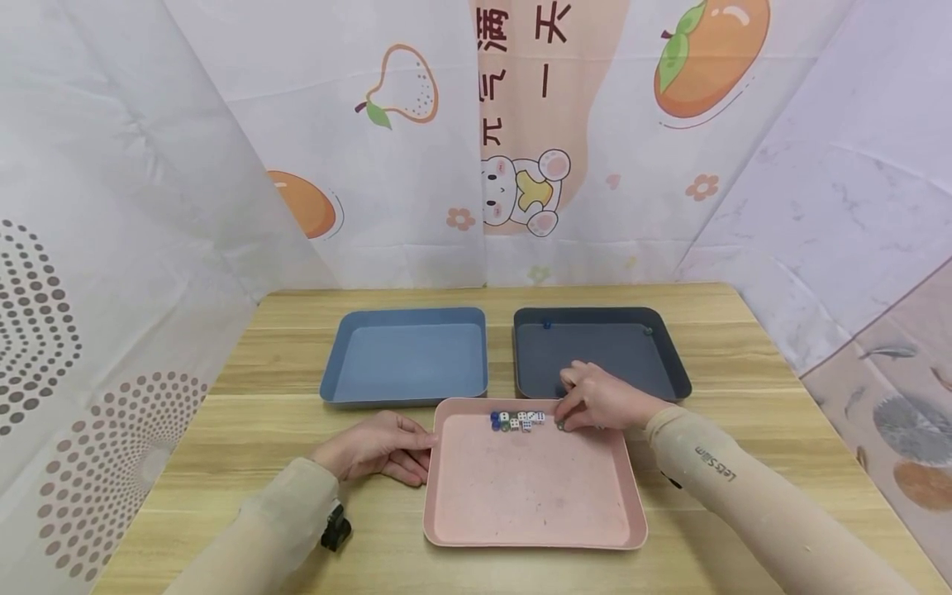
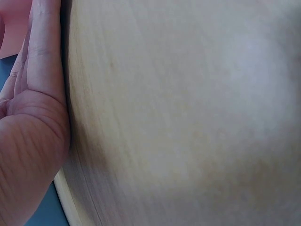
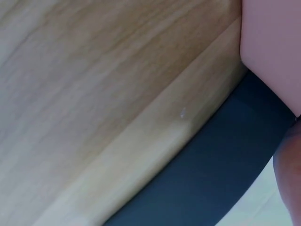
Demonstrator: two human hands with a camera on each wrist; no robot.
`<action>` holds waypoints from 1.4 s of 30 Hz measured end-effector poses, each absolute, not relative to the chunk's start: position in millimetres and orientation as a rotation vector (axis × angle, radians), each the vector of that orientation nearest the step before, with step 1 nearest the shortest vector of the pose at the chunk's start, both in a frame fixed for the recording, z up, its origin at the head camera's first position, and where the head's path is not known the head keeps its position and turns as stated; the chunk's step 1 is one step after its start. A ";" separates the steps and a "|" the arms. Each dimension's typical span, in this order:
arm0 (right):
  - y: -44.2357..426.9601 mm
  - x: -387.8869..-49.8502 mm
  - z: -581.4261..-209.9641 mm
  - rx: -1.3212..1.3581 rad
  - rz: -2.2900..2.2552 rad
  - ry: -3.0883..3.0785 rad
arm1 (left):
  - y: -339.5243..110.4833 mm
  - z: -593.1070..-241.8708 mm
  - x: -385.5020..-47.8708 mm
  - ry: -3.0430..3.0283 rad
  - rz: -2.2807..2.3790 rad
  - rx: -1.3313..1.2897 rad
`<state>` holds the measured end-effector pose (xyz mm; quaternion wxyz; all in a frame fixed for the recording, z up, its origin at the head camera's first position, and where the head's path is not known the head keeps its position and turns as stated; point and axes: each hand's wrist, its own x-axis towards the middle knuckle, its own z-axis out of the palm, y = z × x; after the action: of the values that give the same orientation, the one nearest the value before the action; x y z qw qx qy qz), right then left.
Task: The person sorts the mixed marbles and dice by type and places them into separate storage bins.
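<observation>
In the head view the pink tray (image 1: 535, 487) stands nearest the person, with several small dice (image 1: 514, 424), white, blue and green, grouped along its far wall. The right hand (image 1: 606, 398) reaches over that tray's far right part, and its thumb and fingertips pinch a small green die (image 1: 561, 426). At the tray's left wall the left hand (image 1: 383, 450) rests its fingers against the rim, fingers loosely bent. The left wrist view shows part of the left hand (image 2: 35, 113) beside the wooden surface; the right wrist view shows only an edge of the right hand (image 3: 289, 165).
Behind the pink tray, a light blue tray (image 1: 409, 359) stands at left and a dark blue tray (image 1: 595, 351) at right. A blue die (image 1: 547, 325) and a green die (image 1: 648, 330) lie in the dark tray. A printed curtain (image 1: 416, 165) hangs behind the wooden table (image 1: 245, 413).
</observation>
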<state>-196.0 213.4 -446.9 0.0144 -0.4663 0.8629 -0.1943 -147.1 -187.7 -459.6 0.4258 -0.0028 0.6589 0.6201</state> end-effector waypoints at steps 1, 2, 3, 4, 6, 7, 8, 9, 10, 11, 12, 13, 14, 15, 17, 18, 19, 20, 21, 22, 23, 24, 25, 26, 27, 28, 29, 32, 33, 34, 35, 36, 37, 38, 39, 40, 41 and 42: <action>213.3 -196.0 -446.7 -1.453 -0.602 2.687 | -187.7 -459.3 -147.0 1.647 1.550 -0.005; 213.3 -196.0 -446.6 -1.452 -0.601 2.688 | -187.7 -459.2 -147.0 1.646 1.549 -0.003; 213.3 -196.0 -446.5 -1.451 -0.597 2.687 | -187.7 -459.1 -147.0 1.645 1.549 -0.001; 213.4 -195.9 -446.3 -1.448 -0.594 2.687 | -187.7 -459.0 -147.0 1.645 1.549 0.002; 213.4 -195.8 -445.5 -1.440 -0.596 2.685 | -187.8 -458.9 -147.1 1.644 1.550 0.004; 213.4 -195.7 -444.7 -1.438 -0.597 2.683 | -187.8 -458.9 -147.2 1.644 1.550 0.005; 213.6 -195.8 -444.2 -1.440 -0.598 2.679 | -187.9 -458.9 -147.2 1.643 1.550 0.006; 213.9 -196.1 -443.7 -1.444 -0.601 2.675 | -187.9 -458.9 -147.2 1.643 1.551 0.006; 213.9 -196.1 -442.8 -1.438 -0.609 2.668 | -187.9 -458.7 -147.2 1.642 1.551 0.007; 214.0 -196.3 -442.0 -1.431 -0.622 2.658 | -187.9 -458.6 -147.2 1.641 1.551 0.006; 214.1 -196.4 -440.9 -1.417 -0.637 2.646 | -187.9 -458.6 -147.1 1.641 1.552 0.007; 214.3 -196.4 -439.9 -1.400 -0.657 2.630 | -187.9 -458.6 -146.9 1.642 1.553 0.007; 214.7 -196.5 -439.1 -1.377 -0.678 2.614 | -187.9 -458.5 -146.7 1.641 1.555 0.008; 215.1 -196.5 -438.2 -1.348 -0.703 2.598 | -187.9 -458.6 -146.6 1.640 1.556 0.007; 216.1 -196.6 -435.9 -1.290 -0.754 2.566 | -187.7 -458.7 -146.2 1.637 1.559 0.007; 216.9 -196.7 -434.8 -1.261 -0.776 2.555 | -187.6 -458.8 -146.1 1.636 1.561 0.007; 217.7 -196.8 -433.8 -1.234 -0.794 2.546 | -187.5 -458.6 -145.8 1.635 1.563 0.009; 218.6 -197.0 -432.8 -1.212 -0.805 2.543 | -187.4 -458.7 -145.7 1.634 1.565 0.010; 219.6 -197.2 -431.6 -1.196 -0.817 2.538 | -187.4 -458.9 -145.7 1.634 1.566 0.011; 220.5 -197.5 -430.7 -1.178 -0.825 2.538 | -187.3 -458.8 -145.7 1.634 1.567 0.012; 221.4 -197.9 -429.8 -1.157 -0.833 2.538 | -187.3 -459.0 -145.9 1.635 1.568 0.012; 222.2 -198.1 -428.7 -1.143 -0.837 2.540 | -187.3 -459.2 -146.0 1.636 1.569 0.011; 223.0 -198.5 -427.5 -1.133 -0.846 2.540 | -187.3 -459.3 -146.1 1.638 1.569 0.011; 223.9 -198.9 -426.5 -1.121 -0.854 2.541 | -187.3 -459.6 -146.4 1.639 1.569 0.009; 224.8 -199.4 -425.4 -1.112 -0.862 2.544 | -187.2 -459.6 -146.6 1.641 1.569 0.008; 225.4 -200.0 -424.5 -1.106 -0.873 2.546 | -187.2 -459.8 -146.7 1.643 1.568 0.007; 226.3 -200.5 -423.4 -1.101 -0.884 2.546 | -187.2 -460.1 -146.8 1.644 1.568 0.008; 229.4 -202.9 -420.7 -1.079 -0.905 2.552 | -187.1 -460.2 -146.8 1.647 1.568 0.010; 230.8 -204.2 -420.1 -1.078 -0.908 2.557 | -187.3 -460.2 -146.6 1.648 1.568 0.011; 232.2 -205.5 -419.3 -1.069 -0.915 2.560 | -187.3 -460.2 -146.6 1.648 1.568 0.011; 233.7 -206.9 -418.7 -1.053 -0.914 2.566 | -187.3 -460.2 -146.5 1.647 1.568 0.011; 235.1 -208.4 -418.3 -1.033 -0.918 2.571 | -187.2 -460.1 -146.5 1.647 1.567 0.011; 236.6 -210.0 -418.1 -1.008 -0.922 2.574 | -187.3 -460.1 -146.4 1.648 1.567 0.011; 238.1 -211.4 -417.7 -0.986 -0.925 2.580 | -187.2 -460.0 -146.3 1.647 1.567 0.012; 239.6 -212.9 -417.5 -0.963 -0.926 2.584 | -187.3 -459.9 -146.3 1.646 1.567 0.012; 240.8 -214.2 -417.1 -0.929 -0.934 2.585 | -187.2 -460.0 -146.3 1.646 1.568 0.013; 241.8 -215.5 -416.9 -0.896 -0.939 2.588 | -187.3 -459.9 -146.2 1.645 1.568 0.014; 243.0 -216.6 -416.7 -0.867 -0.944 2.590 | -187.3 -459.8 -146.3 1.644 1.569 0.015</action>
<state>-216.6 243.0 -416.7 0.1256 -0.2976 0.8892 -0.3241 -146.3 -187.3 -459.8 0.4210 0.0059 0.6561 0.6263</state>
